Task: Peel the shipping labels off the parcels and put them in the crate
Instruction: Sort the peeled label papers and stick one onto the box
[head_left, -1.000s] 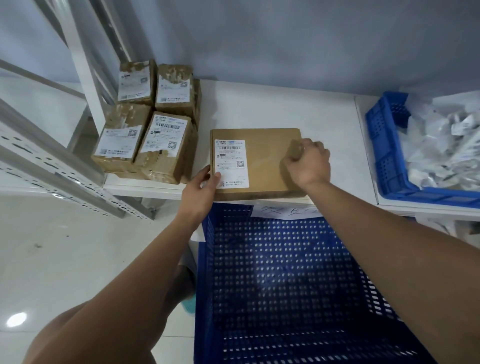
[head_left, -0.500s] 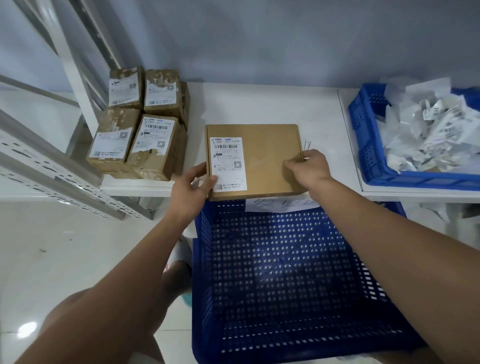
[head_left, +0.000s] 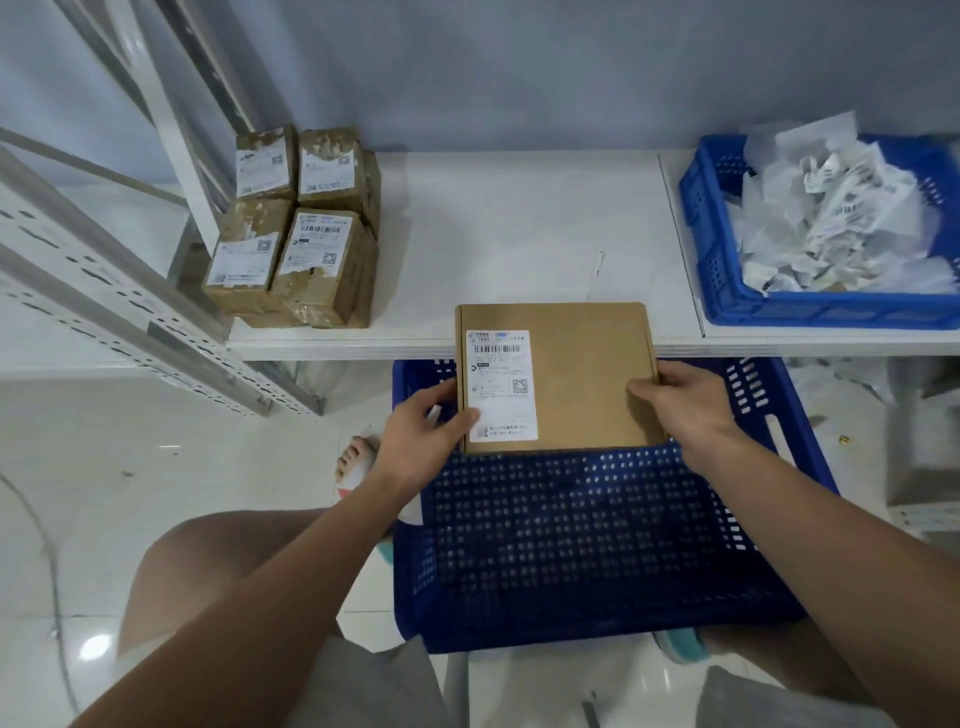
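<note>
Left hand (head_left: 423, 441): fingers (head_left: 464, 420) curled round the left edge of one flat box (head_left: 576, 374), thumb lying on top, its tip on the lower left corner of the label (head_left: 501, 384). Right hand (head_left: 683, 405): grasping the box's right edge, thumb on top, the other fingers hidden beneath.

Box: one, brown card, held level between the two hands. It hangs over the far end of the crate (head_left: 571, 545), its far edge overlapping the shelf's front edge. Label: one, white, flat on the left part of the lid, no corner lifted.

Parcels (head_left: 296, 228): four tops counted, brown, each with a white label, packed together at the left end of the shelf (head_left: 519, 228), well apart from the hands. Whether more lie beneath cannot be told.

Crates: two, both blue and perforated. The large one stands on the floor (head_left: 156, 441) between the person's legs. The second crate (head_left: 727, 291) sits at the right end of the shelf and holds a heap of peeled labels (head_left: 831, 218), too tangled to count.

Shelf white. Floor pale glossy tile. Wall (head_left: 519, 67) grey-blue. Slotted white rack (head_left: 130, 322) at left.
</note>
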